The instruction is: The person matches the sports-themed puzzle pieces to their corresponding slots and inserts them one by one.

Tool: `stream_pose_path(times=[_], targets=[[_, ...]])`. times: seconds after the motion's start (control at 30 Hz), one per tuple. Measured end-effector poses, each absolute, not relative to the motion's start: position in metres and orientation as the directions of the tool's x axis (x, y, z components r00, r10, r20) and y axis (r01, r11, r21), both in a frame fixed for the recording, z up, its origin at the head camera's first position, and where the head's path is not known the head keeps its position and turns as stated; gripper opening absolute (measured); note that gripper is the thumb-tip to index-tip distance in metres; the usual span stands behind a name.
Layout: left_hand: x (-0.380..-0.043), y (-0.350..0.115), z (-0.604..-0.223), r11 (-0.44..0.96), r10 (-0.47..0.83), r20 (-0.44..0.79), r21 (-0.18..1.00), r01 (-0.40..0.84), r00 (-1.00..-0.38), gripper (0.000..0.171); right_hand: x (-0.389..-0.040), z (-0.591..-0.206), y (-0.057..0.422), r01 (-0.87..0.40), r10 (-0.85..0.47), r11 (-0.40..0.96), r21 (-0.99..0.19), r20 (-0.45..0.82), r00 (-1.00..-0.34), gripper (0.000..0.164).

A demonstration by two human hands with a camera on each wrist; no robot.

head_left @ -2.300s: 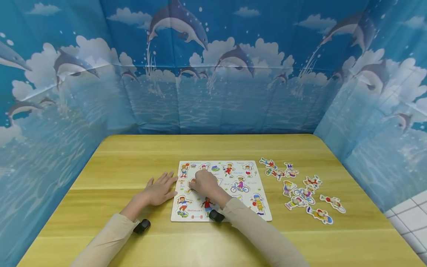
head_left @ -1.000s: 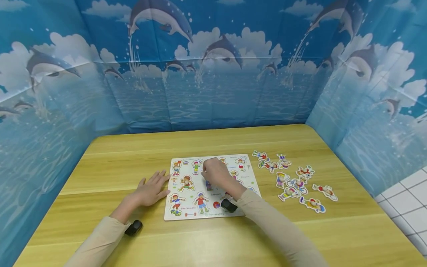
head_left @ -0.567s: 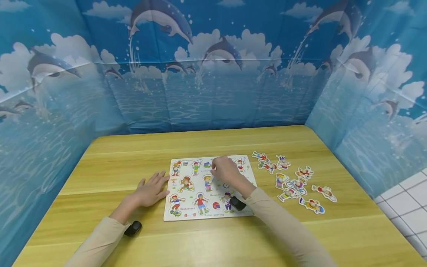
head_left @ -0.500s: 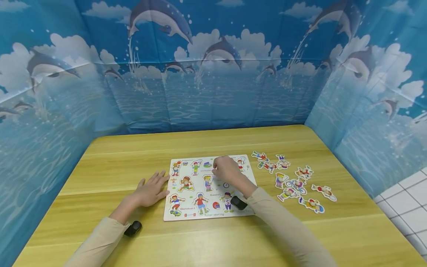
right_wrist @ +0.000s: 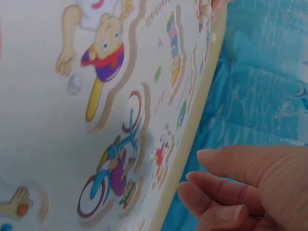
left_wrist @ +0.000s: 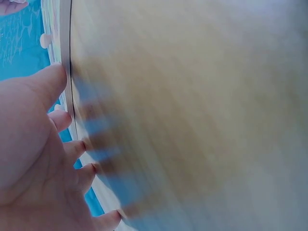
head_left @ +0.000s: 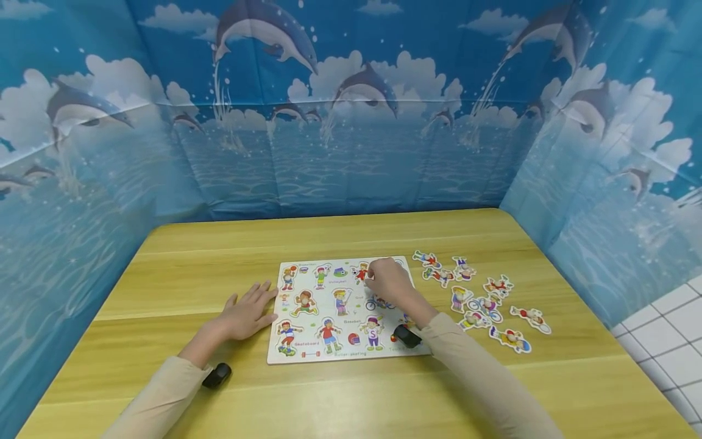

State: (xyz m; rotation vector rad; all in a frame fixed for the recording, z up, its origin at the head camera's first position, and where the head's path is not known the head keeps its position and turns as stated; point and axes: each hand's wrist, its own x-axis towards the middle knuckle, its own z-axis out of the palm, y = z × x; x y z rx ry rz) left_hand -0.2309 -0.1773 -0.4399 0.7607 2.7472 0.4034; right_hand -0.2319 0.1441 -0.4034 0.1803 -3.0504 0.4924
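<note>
A white wooden peg puzzle board (head_left: 323, 312), printed with sports figures, lies on the table. My left hand (head_left: 247, 312) rests on the table at its left edge, fingers spread; in the left wrist view the thumb (left_wrist: 50, 82) touches the board's side. Over the board's right part hovers my right hand (head_left: 392, 281), which holds nothing. In the right wrist view its fingers (right_wrist: 195, 197) are loosely bent, with a gap to the thumb, above the cyclist recess (right_wrist: 115, 163). The runner piece (head_left: 303, 303) sits at the board's left. My right hand hides the board's upper right corner.
Several loose knobbed puzzle pieces lie right of the board, among them a cyclist piece (head_left: 488, 306), a tennis player piece (head_left: 531, 318) and a golfer piece (head_left: 459, 299). Some overlap. The wooden table (head_left: 230, 244) meets a dolphin-print curtain (head_left: 351, 152) behind and at the sides.
My right hand has left the runner's spot and moved rightward across the board, uncovering the golfer and baseball recesses. The left hand stays by the board's edge. The head view has shifted slightly.
</note>
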Motion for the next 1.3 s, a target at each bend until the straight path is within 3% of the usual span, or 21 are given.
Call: stream_pose_path(times=[0.33,0.57,0.77,1.17,1.3], targets=[[-0.231,-0.177,-0.442,0.832,0.527,-0.177,0.308,0.461,-0.831,0.059,-0.23,-0.403,0.169,-0.073,-0.066,0.948,-0.311,0.034,-0.997,0.011],[-0.231,-0.176,-0.442,0.83,0.526,-0.179,0.321,0.456,-0.831,0.06,-0.231,-0.407,0.185,-0.055,-0.043,0.935,-0.351,0.04,-0.998,0.025],[-0.233,-0.177,-0.444,0.833,0.525,-0.174,0.306,0.461,-0.833,0.059,-0.231,-0.408,0.192,-0.056,-0.04,0.935,-0.349,0.053,-0.998,0.015],[-0.232,-0.178,-0.443,0.83,0.526,-0.181,0.324,0.454,-0.831,0.06,-0.226,-0.409,0.22,-0.007,0.01,0.936,-0.352,0.048,-0.999,0.011],[-0.232,-0.177,-0.444,0.828,0.526,-0.178,0.327,0.454,-0.832,0.06,-0.223,-0.41,0.228,-0.001,0.015,0.932,-0.363,0.041,-0.999,0.024]])
